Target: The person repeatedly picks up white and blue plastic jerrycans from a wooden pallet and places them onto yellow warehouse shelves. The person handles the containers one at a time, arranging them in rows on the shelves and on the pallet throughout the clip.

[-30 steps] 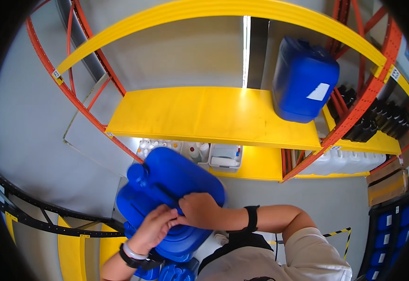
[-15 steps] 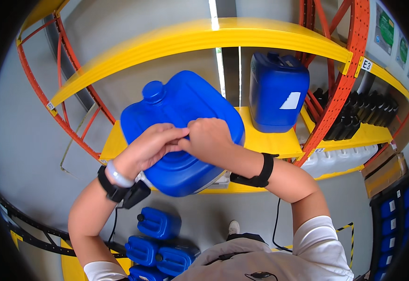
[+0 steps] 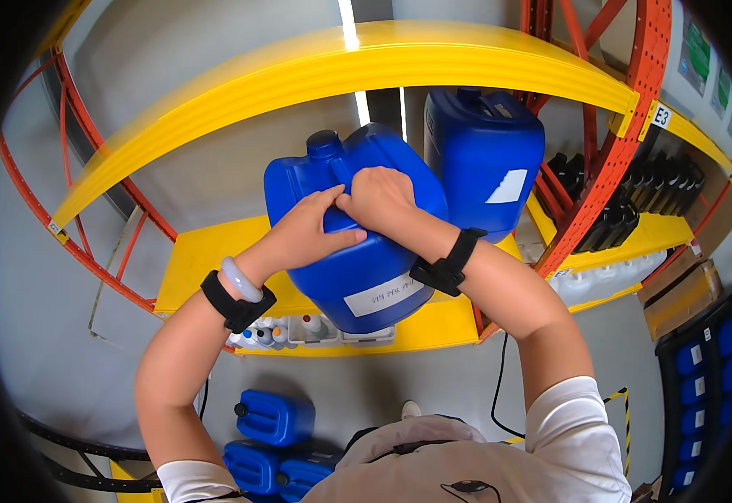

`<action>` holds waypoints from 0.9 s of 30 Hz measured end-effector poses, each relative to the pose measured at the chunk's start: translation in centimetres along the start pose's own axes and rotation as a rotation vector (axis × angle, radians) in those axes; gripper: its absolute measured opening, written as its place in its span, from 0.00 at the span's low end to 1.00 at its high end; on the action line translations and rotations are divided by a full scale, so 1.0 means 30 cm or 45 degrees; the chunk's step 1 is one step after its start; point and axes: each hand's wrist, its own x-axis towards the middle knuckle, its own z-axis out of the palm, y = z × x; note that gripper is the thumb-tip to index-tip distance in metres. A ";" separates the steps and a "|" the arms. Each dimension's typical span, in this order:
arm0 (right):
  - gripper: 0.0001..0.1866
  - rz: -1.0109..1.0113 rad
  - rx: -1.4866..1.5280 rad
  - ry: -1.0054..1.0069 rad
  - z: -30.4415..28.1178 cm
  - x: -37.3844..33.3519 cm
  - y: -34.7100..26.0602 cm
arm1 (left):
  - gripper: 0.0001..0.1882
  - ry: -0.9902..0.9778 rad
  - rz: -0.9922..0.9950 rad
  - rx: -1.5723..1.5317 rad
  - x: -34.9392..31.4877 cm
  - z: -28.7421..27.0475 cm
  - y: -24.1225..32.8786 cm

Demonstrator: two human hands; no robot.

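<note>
A large blue jerrycan [image 3: 324,289] with a black screw cap [image 3: 325,144] and a white label on its side is in front of me at the yellow shelf. My right hand [image 3: 378,197] is wrapped round the handle on its top. My left hand [image 3: 306,230] grips the same top from the left, thumb on the near side and fingers over the far side; part of the handle is hidden beneath both hands. Right beside it on the shelf stands a second blue jerrycan [image 3: 483,159] with a torn-looking white label.
A yellow beam [image 3: 349,67] crosses above the jerrycans, joined to a red-orange upright [image 3: 601,159] on the right. Small bottles [image 3: 269,335] and white bins sit on a lower level. Several small blue jerrycans [image 3: 275,417] stand on the floor, and black bottles [image 3: 609,222] fill the neighbouring rack.
The held jerrycan has moved right and come more upright, now close against the second one, with its label showing. Both hands have travelled with it, and the left hand's thumb has spread.
</note>
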 end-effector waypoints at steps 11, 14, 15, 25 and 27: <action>0.19 0.114 -0.060 -0.120 -0.005 0.165 0.038 | 0.40 0.232 -0.094 0.465 0.059 0.027 -0.076; 0.19 0.147 -0.065 -0.133 -0.003 0.212 0.041 | 0.37 0.282 -0.082 0.407 0.099 0.023 -0.119; 0.19 0.158 -0.068 -0.134 -0.002 0.229 0.042 | 0.37 0.290 -0.082 0.388 0.115 0.017 -0.138; 0.23 0.217 -0.147 -0.110 0.057 0.420 0.107 | 0.36 0.360 0.014 0.322 0.304 0.006 -0.298; 0.21 0.243 -0.172 -0.151 0.060 0.460 0.119 | 0.37 0.355 0.041 0.314 0.347 0.002 -0.337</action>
